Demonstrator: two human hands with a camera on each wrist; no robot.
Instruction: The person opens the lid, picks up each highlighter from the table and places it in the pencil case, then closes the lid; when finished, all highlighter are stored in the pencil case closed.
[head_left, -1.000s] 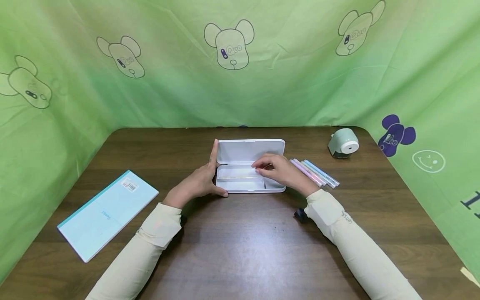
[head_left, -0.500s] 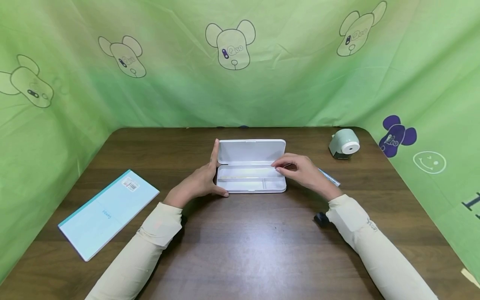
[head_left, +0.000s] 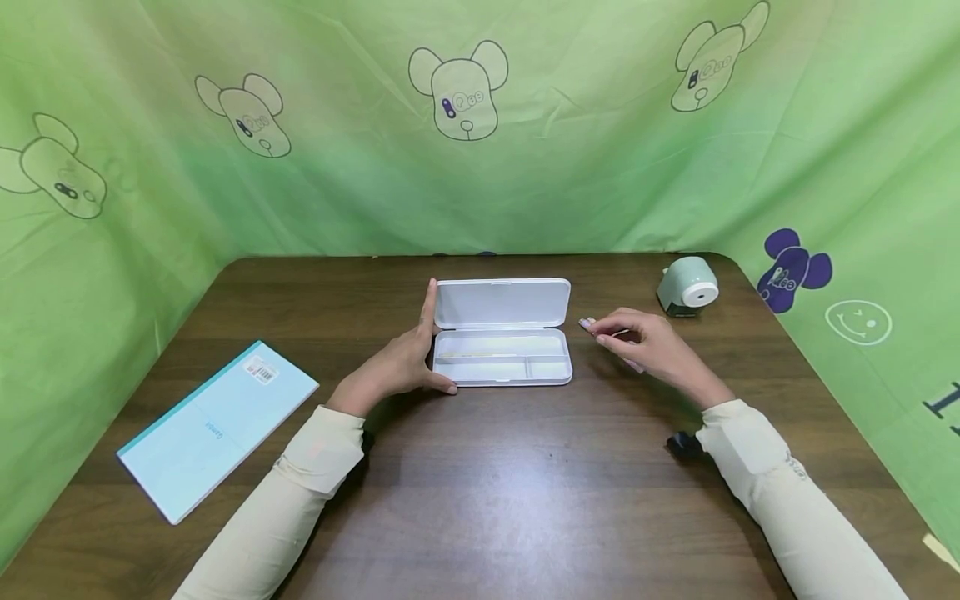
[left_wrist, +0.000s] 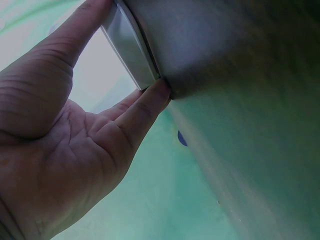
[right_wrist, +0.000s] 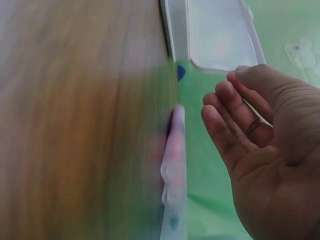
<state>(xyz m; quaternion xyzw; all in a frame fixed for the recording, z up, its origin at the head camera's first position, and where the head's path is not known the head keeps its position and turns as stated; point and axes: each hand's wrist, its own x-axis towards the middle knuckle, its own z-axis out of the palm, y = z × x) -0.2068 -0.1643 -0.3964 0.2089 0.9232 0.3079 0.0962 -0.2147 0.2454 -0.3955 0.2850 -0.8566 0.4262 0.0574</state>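
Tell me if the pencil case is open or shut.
Open: the white pencil case has its lid raised, showing the compartments inside.

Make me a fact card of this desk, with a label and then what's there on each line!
Pencil case: white, open, lid tipped up at the back
Left hand: touching the case's left end, thumb at the front edge
Right hand: just above the pens, not gripping them
Pens seen: partly hidden, so I can't count them
Notebook: light blue, to the left
Sharpener: green and white, far right of the table
Backdrop: green cloth with cartoon faces
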